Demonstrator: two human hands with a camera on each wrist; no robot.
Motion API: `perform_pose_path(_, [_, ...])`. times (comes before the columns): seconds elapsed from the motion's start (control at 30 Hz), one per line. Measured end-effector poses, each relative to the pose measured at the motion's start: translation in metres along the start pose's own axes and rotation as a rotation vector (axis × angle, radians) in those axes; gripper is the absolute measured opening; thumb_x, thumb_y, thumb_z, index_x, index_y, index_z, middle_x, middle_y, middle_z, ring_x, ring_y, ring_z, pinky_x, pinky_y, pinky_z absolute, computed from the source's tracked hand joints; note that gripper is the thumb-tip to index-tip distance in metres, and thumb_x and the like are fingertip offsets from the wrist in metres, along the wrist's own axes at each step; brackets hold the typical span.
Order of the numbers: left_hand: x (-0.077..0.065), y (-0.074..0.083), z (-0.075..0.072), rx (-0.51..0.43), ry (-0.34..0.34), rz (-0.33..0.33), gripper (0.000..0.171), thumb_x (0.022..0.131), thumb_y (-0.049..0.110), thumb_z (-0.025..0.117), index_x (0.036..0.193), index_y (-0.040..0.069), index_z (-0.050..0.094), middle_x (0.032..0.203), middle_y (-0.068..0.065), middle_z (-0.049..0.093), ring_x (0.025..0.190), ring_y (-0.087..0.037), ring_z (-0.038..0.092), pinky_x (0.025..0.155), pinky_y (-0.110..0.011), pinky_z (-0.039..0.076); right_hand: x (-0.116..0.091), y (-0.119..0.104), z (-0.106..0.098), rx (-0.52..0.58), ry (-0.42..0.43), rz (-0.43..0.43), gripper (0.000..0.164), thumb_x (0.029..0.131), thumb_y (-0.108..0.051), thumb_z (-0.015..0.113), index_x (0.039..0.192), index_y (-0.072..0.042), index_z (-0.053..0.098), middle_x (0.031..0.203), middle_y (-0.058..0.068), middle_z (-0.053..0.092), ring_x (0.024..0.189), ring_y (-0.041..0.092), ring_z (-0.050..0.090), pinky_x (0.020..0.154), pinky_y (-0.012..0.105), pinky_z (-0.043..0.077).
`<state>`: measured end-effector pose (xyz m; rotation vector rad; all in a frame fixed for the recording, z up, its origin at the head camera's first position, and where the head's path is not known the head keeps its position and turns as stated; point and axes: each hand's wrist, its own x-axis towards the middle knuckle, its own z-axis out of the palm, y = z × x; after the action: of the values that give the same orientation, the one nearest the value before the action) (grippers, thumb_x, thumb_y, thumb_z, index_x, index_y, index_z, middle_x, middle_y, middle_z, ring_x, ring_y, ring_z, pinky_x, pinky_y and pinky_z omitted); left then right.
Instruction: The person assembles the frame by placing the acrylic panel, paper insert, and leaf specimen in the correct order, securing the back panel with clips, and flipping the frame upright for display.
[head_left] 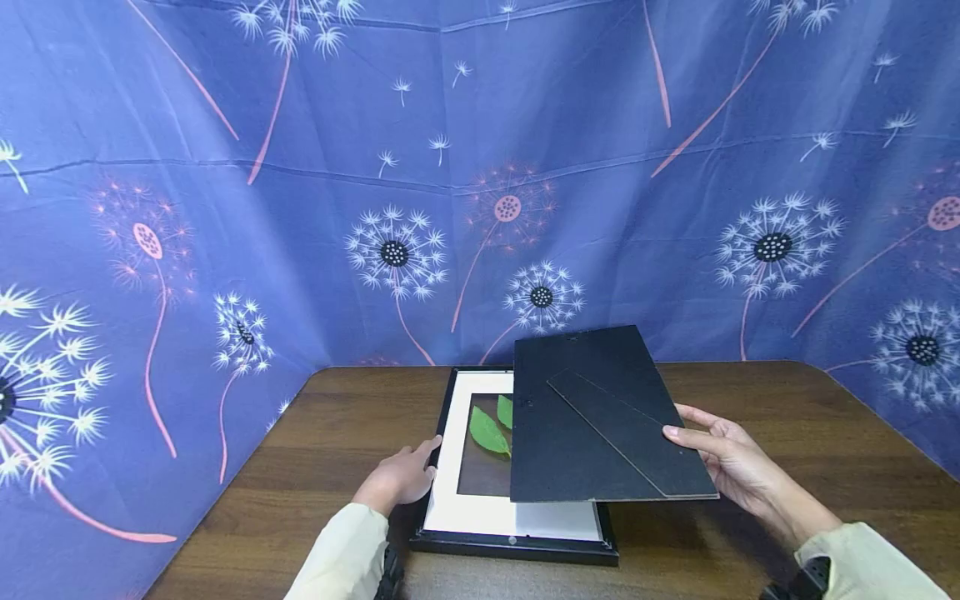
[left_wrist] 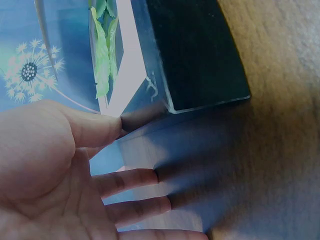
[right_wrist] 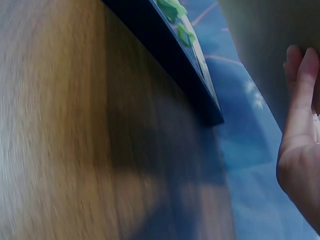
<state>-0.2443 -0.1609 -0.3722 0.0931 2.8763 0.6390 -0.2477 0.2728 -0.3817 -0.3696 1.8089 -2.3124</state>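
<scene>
A black picture frame (head_left: 517,546) lies on the table with a white mat (head_left: 480,514) and green leaves (head_left: 489,431) inside it. My left hand (head_left: 402,477) touches the frame's left edge. In the left wrist view, the thumb (left_wrist: 97,131) meets the frame's side and the other fingers (left_wrist: 132,182) stretch out fairly straight. My right hand (head_left: 731,457) holds a black backing board (head_left: 592,425) by its right edge, thumb on top and fingers beneath. The board is tilted above the right part of the frame and hides it. A flat easel stand (head_left: 611,425) is on the board's upper face.
The brown wooden table (head_left: 810,433) has its back edge along a blue cloth (head_left: 637,233) printed with dandelions. The same cloth hangs along the left side. Dark wrist bands show at both sleeves (head_left: 341,550).
</scene>
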Motion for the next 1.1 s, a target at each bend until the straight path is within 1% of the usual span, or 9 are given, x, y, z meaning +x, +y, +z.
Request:
perform_pose_path(0.13, [0.001, -0.001, 0.000, -0.001, 0.001, 0.014, 0.051, 0.103, 0.013, 0.053, 0.153, 0.008, 0.044, 0.147, -0.036, 0.043, 0.137, -0.057, 0.038, 0.109, -0.070, 0.031, 0.005, 0.006, 0.015, 0.030, -0.048, 0.027, 0.034, 0.099, 0.003, 0.057, 0.122, -0.022, 0.059, 0.116, 0.001, 0.073, 0.064, -0.004, 0.054, 0.061, 0.012, 0.049])
perform_pose_path(0.23, [0.001, -0.001, 0.000, 0.010, 0.001, 0.025, 0.051, 0.103, 0.012, 0.053, 0.152, 0.007, 0.044, 0.146, -0.036, 0.044, 0.136, -0.057, 0.039, 0.109, -0.069, 0.031, 0.007, 0.010, 0.025, 0.006, -0.035, 0.043, 0.035, 0.099, 0.001, 0.059, 0.129, -0.017, 0.054, 0.110, -0.003, 0.073, 0.055, -0.005, 0.044, 0.053, 0.011, 0.043])
perform_pose_path(0.3, [0.000, -0.001, -0.001, 0.015, 0.001, 0.031, 0.050, 0.103, 0.012, 0.053, 0.152, 0.007, 0.044, 0.146, -0.036, 0.044, 0.136, -0.057, 0.040, 0.109, -0.069, 0.031, 0.009, 0.012, 0.032, -0.025, -0.010, 0.059, 0.046, 0.098, 0.000, 0.061, 0.140, -0.008, 0.045, 0.103, -0.006, 0.071, 0.050, -0.005, 0.034, 0.048, 0.011, 0.033])
perform_pose_path(0.4, [0.000, 0.000, -0.001, 0.016, -0.001, 0.029, 0.050, 0.103, 0.012, 0.053, 0.152, 0.008, 0.044, 0.146, -0.036, 0.044, 0.136, -0.057, 0.039, 0.109, -0.069, 0.031, 0.011, 0.016, 0.040, -0.057, -0.001, 0.080, 0.067, 0.098, -0.003, 0.062, 0.152, 0.006, 0.023, 0.096, -0.010, 0.068, 0.050, -0.004, 0.032, 0.047, 0.012, 0.029])
perform_pose_path(0.47, [-0.001, 0.001, -0.001, 0.010, -0.001, 0.020, 0.050, 0.104, 0.013, 0.053, 0.153, 0.009, 0.044, 0.147, -0.036, 0.043, 0.136, -0.058, 0.039, 0.109, -0.070, 0.031, 0.013, 0.018, 0.045, -0.069, -0.003, 0.098, 0.077, 0.098, -0.004, 0.061, 0.155, 0.010, 0.011, 0.093, -0.011, 0.070, 0.051, -0.004, 0.032, 0.048, 0.013, 0.030])
perform_pose_path(0.57, [0.000, 0.001, -0.001, 0.009, -0.001, 0.007, 0.050, 0.104, 0.014, 0.054, 0.153, 0.010, 0.044, 0.148, -0.035, 0.042, 0.136, -0.059, 0.038, 0.108, -0.071, 0.031, 0.017, 0.022, 0.051, -0.077, -0.003, 0.120, 0.081, 0.099, -0.006, 0.061, 0.157, 0.009, 0.006, 0.079, -0.016, 0.066, 0.052, -0.003, 0.033, 0.050, 0.014, 0.030])
perform_pose_path(0.77, [0.001, 0.000, 0.001, 0.021, 0.001, 0.002, 0.050, 0.104, 0.014, 0.054, 0.153, 0.010, 0.044, 0.148, -0.035, 0.043, 0.136, -0.058, 0.039, 0.108, -0.070, 0.032, 0.022, 0.029, 0.061, -0.102, 0.017, 0.154, 0.084, 0.099, -0.009, 0.062, 0.158, 0.006, 0.005, 0.061, -0.017, 0.044, 0.053, -0.001, 0.033, 0.054, 0.017, 0.032])
perform_pose_path(0.97, [0.002, 0.000, 0.001, 0.038, 0.004, 0.001, 0.050, 0.104, 0.014, 0.054, 0.153, 0.010, 0.044, 0.148, -0.034, 0.043, 0.135, -0.057, 0.040, 0.108, -0.069, 0.033, 0.028, 0.035, 0.069, -0.117, 0.029, 0.161, 0.083, 0.097, -0.010, 0.063, 0.157, 0.007, 0.009, 0.062, -0.017, 0.050, 0.054, -0.001, 0.033, 0.060, 0.018, 0.044])
perform_pose_path(1.1, [0.003, 0.000, 0.002, 0.051, 0.007, 0.000, 0.050, 0.104, 0.014, 0.053, 0.152, 0.010, 0.044, 0.147, -0.034, 0.044, 0.136, -0.056, 0.041, 0.109, -0.069, 0.033, 0.031, 0.038, 0.071, -0.106, 0.012, 0.147, 0.083, 0.097, -0.010, 0.064, 0.156, 0.009, 0.009, 0.074, -0.013, 0.067, 0.062, -0.001, 0.052, 0.071, 0.023, 0.055])
